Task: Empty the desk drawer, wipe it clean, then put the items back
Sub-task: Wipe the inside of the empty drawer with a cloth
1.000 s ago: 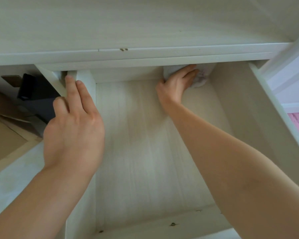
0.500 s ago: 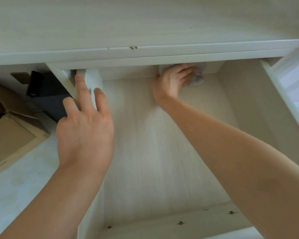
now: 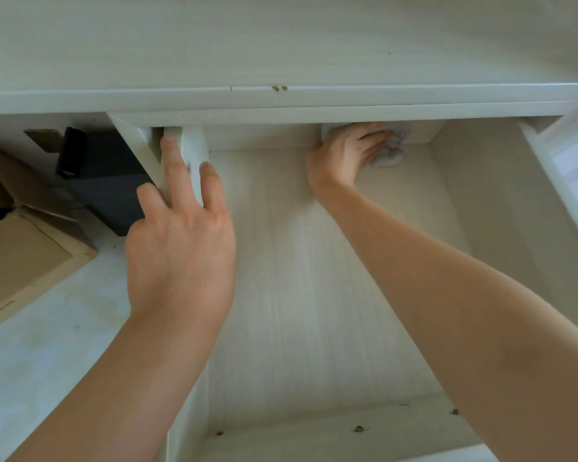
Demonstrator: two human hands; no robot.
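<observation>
Right hand (image 3: 342, 155) fingers curled on cloth (image 3: 389, 151), drawer (image 3: 314, 295) back; left hand (image 3: 181, 241) fingers straight.

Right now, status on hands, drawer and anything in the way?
Left hand flat on drawer side wall, fingers straight. Right hand grips cloth at back wall. Drawer interior bare, nothing in the way.

I count one open drawer (image 3: 301, 295), with one crumpled cloth (image 3: 389, 151) in it. My two hands are here, left hand (image 3: 181, 248) and right hand (image 3: 344, 155). Beside the drawer stand one cardboard box (image 3: 20, 261) and one black box (image 3: 107, 175).
</observation>
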